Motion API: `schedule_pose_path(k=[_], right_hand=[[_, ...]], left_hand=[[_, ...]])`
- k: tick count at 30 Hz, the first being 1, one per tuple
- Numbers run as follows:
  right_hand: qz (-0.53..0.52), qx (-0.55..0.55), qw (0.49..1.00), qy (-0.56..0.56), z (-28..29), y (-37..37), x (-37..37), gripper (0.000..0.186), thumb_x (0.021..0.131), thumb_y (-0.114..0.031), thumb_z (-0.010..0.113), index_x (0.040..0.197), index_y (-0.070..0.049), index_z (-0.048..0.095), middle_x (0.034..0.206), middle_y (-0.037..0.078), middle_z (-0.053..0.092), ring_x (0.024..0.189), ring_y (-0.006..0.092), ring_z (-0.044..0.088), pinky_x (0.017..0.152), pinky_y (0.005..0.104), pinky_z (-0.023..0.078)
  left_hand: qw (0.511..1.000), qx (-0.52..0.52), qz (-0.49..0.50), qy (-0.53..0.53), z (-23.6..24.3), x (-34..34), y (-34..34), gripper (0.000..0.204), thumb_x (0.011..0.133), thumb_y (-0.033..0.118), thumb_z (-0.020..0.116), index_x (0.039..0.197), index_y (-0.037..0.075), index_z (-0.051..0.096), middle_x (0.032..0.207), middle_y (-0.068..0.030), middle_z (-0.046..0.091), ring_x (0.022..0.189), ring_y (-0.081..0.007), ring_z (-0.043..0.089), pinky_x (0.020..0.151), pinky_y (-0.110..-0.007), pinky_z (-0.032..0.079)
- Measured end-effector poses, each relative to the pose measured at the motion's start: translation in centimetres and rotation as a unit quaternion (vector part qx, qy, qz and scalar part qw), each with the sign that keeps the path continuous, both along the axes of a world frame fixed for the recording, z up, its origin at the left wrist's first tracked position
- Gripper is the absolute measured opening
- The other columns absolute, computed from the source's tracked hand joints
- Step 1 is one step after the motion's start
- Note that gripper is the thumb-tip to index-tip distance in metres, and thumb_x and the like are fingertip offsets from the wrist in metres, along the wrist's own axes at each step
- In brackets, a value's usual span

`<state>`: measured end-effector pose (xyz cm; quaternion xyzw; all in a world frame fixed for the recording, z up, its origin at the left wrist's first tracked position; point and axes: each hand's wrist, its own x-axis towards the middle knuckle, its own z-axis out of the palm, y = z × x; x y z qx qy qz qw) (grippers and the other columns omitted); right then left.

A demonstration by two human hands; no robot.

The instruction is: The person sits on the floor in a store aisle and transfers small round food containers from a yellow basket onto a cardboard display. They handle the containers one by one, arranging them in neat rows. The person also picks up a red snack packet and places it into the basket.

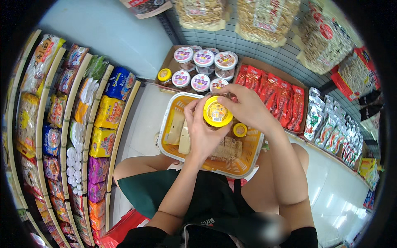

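Above an orange plastic basket (249, 153) with a pale rim, I hold a jar with a yellow lid (217, 118) in both hands. My left hand (199, 134) is closed round its left and near side. My right hand (247, 108) grips it from the upper right, with the thumb at the lid's edge. Most of the jar's body is hidden below the lid and behind my fingers. A smaller yellow-lidded jar (240, 130) sits in the basket below my right hand. Pale flat packs (177, 129) lie at the basket's left, and a clear pack of brown blocks (226, 149) lies nearer me.
Beyond the basket, a carton holds white-lidded tubs (204, 58) and a yellow-lidded jar (164, 75). Red packets (276, 93) fill a box to its right, then silver pouches (331, 124). Tiered shelves of packaged food (103, 142) stand at left. Large bags (269, 18) hang on the grid wall.
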<state>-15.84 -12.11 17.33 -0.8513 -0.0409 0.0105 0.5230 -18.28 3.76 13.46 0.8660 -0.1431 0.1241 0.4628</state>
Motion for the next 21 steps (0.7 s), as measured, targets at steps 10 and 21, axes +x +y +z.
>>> schedule_pose_path(k=[10,21], right_hand=[[0.062,-0.049,0.997,0.019,-1.3,3.1,1.6,0.032,0.090,-0.024,0.061,0.110,0.002,0.062,0.112,0.023,0.060,0.107,0.0391,0.058,0.094,0.0435,0.045],[0.071,-0.052,0.992,0.088,-1.1,4.3,3.8,0.031,0.090,-0.021,0.061,0.110,0.003,0.062,0.108,0.026,0.063,0.104,0.0387,0.060,0.092,0.0426,0.047]], left_hand=[[0.972,0.055,0.228,0.019,-6.2,15.5,11.9,0.071,0.056,0.027,0.085,0.118,0.003,0.059,0.109,-0.0162,0.062,0.110,-0.0340,0.049,0.097,-0.042,0.041],[0.897,0.253,0.280,0.232,-12.5,25.9,16.1,0.086,0.050,0.044,0.087,0.122,0.008,0.059,0.124,-0.0178,0.048,0.108,-0.0338,0.058,0.091,-0.039,0.051]])
